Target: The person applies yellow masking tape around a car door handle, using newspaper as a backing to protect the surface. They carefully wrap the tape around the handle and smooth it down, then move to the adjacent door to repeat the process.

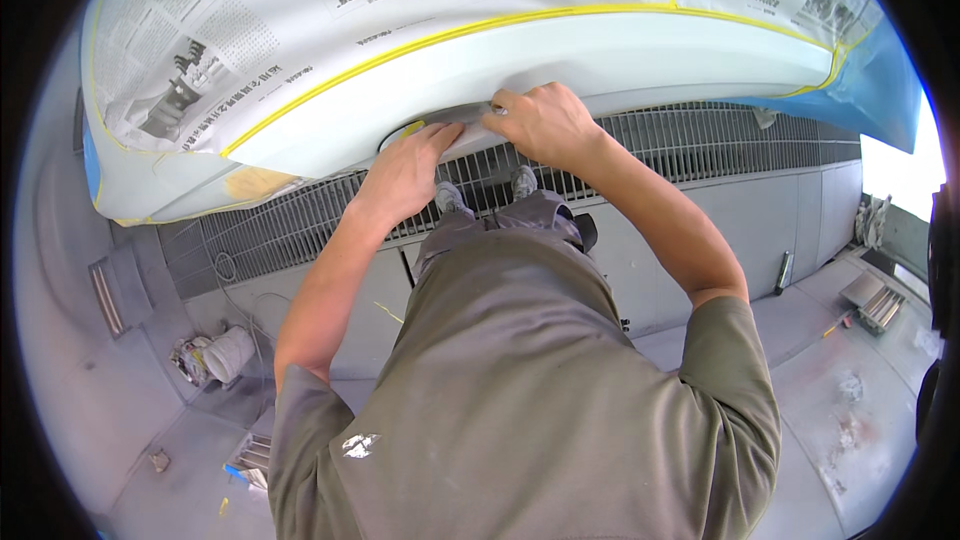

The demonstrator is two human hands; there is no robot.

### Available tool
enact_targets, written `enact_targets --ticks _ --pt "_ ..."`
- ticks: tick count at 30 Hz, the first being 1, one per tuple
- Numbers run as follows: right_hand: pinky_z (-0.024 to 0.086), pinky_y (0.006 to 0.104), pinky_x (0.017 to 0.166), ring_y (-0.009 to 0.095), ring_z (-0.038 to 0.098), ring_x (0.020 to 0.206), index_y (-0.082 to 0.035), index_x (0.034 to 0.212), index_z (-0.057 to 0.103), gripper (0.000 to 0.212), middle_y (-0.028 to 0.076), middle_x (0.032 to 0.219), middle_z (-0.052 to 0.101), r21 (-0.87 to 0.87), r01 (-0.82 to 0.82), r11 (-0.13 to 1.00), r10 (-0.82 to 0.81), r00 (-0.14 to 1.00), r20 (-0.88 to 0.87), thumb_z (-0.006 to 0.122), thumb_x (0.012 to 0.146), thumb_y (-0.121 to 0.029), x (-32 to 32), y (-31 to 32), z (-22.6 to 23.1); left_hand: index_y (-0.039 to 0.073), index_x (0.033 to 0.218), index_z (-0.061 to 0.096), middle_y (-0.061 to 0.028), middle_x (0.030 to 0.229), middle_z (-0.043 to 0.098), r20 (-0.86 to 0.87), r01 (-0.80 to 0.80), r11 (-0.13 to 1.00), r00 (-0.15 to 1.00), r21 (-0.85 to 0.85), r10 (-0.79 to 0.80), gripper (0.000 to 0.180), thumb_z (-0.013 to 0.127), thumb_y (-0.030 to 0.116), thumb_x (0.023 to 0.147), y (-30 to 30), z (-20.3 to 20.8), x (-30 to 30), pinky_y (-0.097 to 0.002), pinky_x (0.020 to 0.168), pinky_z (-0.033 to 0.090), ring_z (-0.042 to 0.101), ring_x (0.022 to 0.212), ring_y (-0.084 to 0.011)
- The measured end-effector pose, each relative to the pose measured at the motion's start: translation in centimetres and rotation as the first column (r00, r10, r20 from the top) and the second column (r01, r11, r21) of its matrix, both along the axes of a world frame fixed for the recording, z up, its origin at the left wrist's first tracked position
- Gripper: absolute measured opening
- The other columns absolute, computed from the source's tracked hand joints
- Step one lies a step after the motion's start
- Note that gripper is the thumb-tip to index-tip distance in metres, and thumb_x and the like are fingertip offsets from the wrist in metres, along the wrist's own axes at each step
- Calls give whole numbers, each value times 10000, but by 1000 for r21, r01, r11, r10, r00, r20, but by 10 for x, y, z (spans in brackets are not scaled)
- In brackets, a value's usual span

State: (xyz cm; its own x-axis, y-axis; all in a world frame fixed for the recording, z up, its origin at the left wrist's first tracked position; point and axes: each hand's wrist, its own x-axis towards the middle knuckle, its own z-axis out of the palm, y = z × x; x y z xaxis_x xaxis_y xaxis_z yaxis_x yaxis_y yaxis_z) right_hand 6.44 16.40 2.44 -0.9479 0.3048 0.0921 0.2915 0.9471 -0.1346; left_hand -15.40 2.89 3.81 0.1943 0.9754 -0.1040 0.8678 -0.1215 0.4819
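Note:
A pale car body panel (pixel 570 40) stretches before me, framed by yellow masking tape (pixel 450 32) and masked above with newspaper (pixel 330 10). My left hand (pixel 405 175) rests at its lower edge with fingers stretched to the right. My right hand (pixel 550 125) is closed at the same edge, fingertips pinched; what lies in them is too small to name. Between and above the two hands, a dark grey patch (pixel 450 113) shows on the panel. Beside the left fingers sits a small yellow strip (pixel 405 132) in a dark-rimmed spot.
A floor grating (pixel 690 150) runs under the panel, with my shoes on it. Blue sheeting (pixel 870 90) hangs at the right. A whitish bucket (pixel 228 355) and a hose (pixel 225 266) are at the left; a metal-slatted block (pixel 875 300) lies at the right.

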Motion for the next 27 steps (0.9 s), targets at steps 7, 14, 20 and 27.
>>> enact_targets --ticks 7,14,20,27 --pt "606 421 599 275 743 696 -166 1028 734 151 53 1042 715 -86 193 977 -208 950 -235 749 878 -153 -2 -19 -32 -28 1373 622 -231 1262 713 45 -119 992 992 31 117 558 511 -103 832 -9 -10 3 -500 1011 534 663 1149 -429" --pt "602 477 631 333 746 734 -175 1085 748 187 104 876 724 -109 271 956 -275 961 -25 724 902 -148 0 -19 -30 -28 1379 622 -241 1295 707 -95 -37 999 995 26 39 564 633 -10 816 -1 -16 11 -475 1115 468 647 1228 -396" --pt "589 483 620 334 735 705 -214 1222 762 297 115 846 707 -103 281 954 -279 960 34 693 933 -205 -1 -21 -30 -59 1362 608 -284 1334 677 -195 -47 973 981 -225 3 525 687 245 942 15 2 24 -492 1095 488 632 1269 -409" --pt "570 473 586 310 707 652 -233 1293 749 360 97 821 659 -125 252 960 -262 962 -73 709 935 -238 5 -22 -33 -54 1445 536 -266 1340 666 -96 36 866 991 -500 -97 451 428 224 1107 49 -3 20 -509 1056 519 635 1237 -436"
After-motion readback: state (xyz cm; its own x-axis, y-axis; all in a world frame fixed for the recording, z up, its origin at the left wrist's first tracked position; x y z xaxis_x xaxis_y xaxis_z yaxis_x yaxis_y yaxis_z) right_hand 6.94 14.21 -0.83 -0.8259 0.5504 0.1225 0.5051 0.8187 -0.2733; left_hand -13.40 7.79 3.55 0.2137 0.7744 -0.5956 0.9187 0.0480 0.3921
